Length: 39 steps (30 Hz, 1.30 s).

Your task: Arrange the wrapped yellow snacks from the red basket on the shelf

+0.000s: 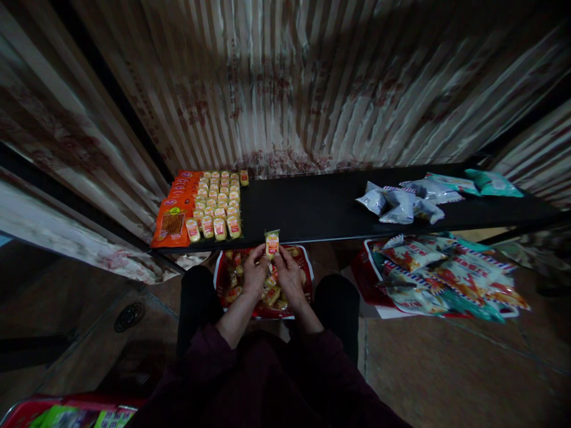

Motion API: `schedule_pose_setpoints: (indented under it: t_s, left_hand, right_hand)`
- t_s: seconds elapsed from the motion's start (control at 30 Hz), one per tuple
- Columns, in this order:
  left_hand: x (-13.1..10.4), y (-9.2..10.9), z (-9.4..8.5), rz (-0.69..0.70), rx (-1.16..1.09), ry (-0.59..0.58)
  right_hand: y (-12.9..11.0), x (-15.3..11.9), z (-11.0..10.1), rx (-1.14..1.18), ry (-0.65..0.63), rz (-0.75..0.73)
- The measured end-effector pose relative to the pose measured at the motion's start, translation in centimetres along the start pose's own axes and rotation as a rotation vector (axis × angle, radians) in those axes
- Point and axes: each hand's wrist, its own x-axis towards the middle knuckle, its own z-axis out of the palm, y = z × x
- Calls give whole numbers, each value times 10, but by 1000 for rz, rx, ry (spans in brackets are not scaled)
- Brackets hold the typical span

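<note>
A small yellow wrapped snack cake (272,243) stands upright between my two hands, its red-and-white label facing me. My left hand (254,272) pinches it from the left, and my right hand (289,274) has its fingers closed on the lower right side. Both hands are above a red basket (307,270) with a white rim, which holds many loose snack cakes of the same kind. Just beyond, on the black shelf (294,205), similar snack cakes (218,202) stand in close rows beside orange snack packets (173,211).
Silvery snack bags (397,202) and teal bags (493,182) lie on the shelf's right part. A second red basket (370,276), heaped with snack bags, is at the right below the shelf. Another basket (27,407) with green packets sits at lower left. A patterned curtain (285,89) hangs behind.
</note>
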Motion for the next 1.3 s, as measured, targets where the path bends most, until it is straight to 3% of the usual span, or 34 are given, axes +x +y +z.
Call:
schedule_pose_setpoints:
  t_s: [0.37,0.63,1.3]
  left_hand:
    - [6,6,3,7,48,28]
    - [13,9,5,8,61,68]
    - [43,0,3,44,63,128]
  right_hand:
    - [-13,8,2,-22,13,58]
    - [-14,17,6,-35,1,-27]
    - [-20,40,21,-113,-15,-38]
